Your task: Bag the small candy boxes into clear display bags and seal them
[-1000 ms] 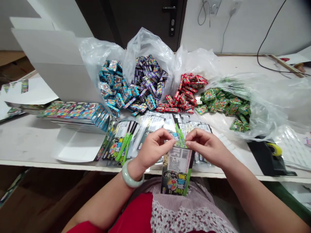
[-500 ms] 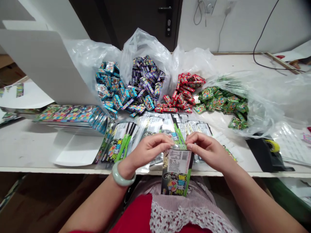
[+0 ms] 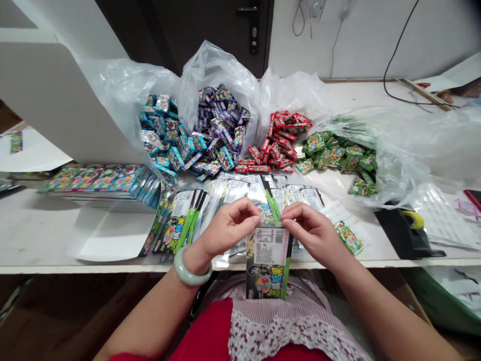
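A head-worn camera looks forward and down from close above the left hand (image 3: pixel 232 226), right hand (image 3: pixel 316 232) and worktable (image 3: pixel 33 235).

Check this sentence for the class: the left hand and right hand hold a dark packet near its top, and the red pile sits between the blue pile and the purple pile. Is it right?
Not quite: the head view shows the red pile between the purple pile and the green pile. The left hand and right hand do hold a dark packet near its top.
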Tool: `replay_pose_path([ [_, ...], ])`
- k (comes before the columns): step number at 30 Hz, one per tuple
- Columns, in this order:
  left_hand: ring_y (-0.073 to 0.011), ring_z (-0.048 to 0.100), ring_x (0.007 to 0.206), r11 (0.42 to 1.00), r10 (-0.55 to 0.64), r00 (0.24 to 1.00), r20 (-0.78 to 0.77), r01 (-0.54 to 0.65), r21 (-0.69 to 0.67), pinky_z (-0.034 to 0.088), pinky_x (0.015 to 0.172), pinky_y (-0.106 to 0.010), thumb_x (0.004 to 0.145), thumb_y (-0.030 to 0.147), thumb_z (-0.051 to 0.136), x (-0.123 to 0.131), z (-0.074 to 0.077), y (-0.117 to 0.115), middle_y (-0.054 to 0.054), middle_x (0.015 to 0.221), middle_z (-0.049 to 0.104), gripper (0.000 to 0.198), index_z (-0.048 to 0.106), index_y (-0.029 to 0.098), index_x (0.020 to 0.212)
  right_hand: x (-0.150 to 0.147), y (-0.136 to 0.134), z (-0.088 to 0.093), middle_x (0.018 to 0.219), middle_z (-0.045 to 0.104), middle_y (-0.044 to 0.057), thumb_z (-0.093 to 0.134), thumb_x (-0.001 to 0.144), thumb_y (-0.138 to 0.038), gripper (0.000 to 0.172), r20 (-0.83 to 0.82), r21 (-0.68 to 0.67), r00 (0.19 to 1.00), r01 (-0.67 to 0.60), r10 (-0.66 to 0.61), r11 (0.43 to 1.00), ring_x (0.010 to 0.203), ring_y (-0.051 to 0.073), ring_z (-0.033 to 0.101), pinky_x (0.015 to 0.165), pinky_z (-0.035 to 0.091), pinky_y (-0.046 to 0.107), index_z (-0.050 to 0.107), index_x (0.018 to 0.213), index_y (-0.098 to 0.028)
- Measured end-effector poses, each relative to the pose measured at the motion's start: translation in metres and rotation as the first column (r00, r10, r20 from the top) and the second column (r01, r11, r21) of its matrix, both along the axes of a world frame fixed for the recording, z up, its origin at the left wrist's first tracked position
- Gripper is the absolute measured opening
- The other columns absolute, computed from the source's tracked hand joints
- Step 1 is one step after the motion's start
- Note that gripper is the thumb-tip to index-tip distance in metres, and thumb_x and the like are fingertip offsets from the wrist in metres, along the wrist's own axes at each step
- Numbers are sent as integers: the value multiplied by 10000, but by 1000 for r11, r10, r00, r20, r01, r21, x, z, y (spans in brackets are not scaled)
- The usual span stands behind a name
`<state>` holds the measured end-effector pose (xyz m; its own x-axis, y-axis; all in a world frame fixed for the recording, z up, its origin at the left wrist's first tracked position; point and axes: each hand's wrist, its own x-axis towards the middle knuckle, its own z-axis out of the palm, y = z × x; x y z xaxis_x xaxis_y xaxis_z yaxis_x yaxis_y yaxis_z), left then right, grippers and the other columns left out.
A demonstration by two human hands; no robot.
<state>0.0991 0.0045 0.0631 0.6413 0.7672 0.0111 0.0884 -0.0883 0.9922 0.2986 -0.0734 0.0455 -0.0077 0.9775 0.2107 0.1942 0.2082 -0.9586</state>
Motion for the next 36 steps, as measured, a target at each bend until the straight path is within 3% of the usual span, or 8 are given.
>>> replay_pose_path([
  [7,-141,578,782,975,-178,984,15,174,134,475,713,-275,929,248,523,-15,-4,2,-40,819,617,165,631,161,840,7,-5,-1,924,624,28,571,931,-232,59,85,54,995,-49,45,997,888,154,593,775,481,314,623,905,-223],
  [11,-178,620,926,943,-130,989,66,103,316,506,813,-325,898,185,602,-20,-19,-4,-70,956,662,88,650,188,972,3,-10,-11,1021,596,43,618,895,-196,95,138,108,989,-62,46,992,973,165,580,816,488,325,601,981,-233],
  [16,-161,609,867,891,-36,990,136,-30,452,499,763,-313,881,104,608,-16,-34,-12,-42,894,635,143,622,212,973,-7,-12,-19,1009,571,46,571,910,-161,119,84,127,995,43,-54,991,945,158,580,743,514,294,574,1000,-239],
  [21,-160,587,888,889,-83,991,102,27,457,486,782,-307,898,90,574,-17,-36,-13,-40,911,611,176,610,220,1011,-6,-11,-17,968,593,39,570,908,-151,117,141,194,987,44,-72,980,947,171,580,801,502,339,589,983,-239],
  [26,-141,583,889,947,16,994,111,-51,317,490,772,-264,926,132,541,-12,-44,-17,-35,964,577,209,559,242,1103,-5,-10,-23,967,578,44,535,919,-141,96,123,181,988,68,-91,981,957,175,576,820,490,354,568,945,-227],
  [32,-153,572,915,937,22,997,71,-45,346,484,782,-249,930,151,532,-6,-41,-16,-35,936,584,133,589,226,1023,-15,-10,-27,985,580,52,542,909,-172,96,59,168,982,167,-179,971,951,169,578,762,508,312,566,982,-229],
  [36,-148,581,861,934,99,993,65,-116,337,491,731,-228,908,172,572,-1,-42,-11,-22,908,592,70,610,219,943,4,-7,-30,1010,636,54,564,896,-286,199,-29,12,995,93,-92,996,925,170,621,776,532,318,568,1086,-227],
])
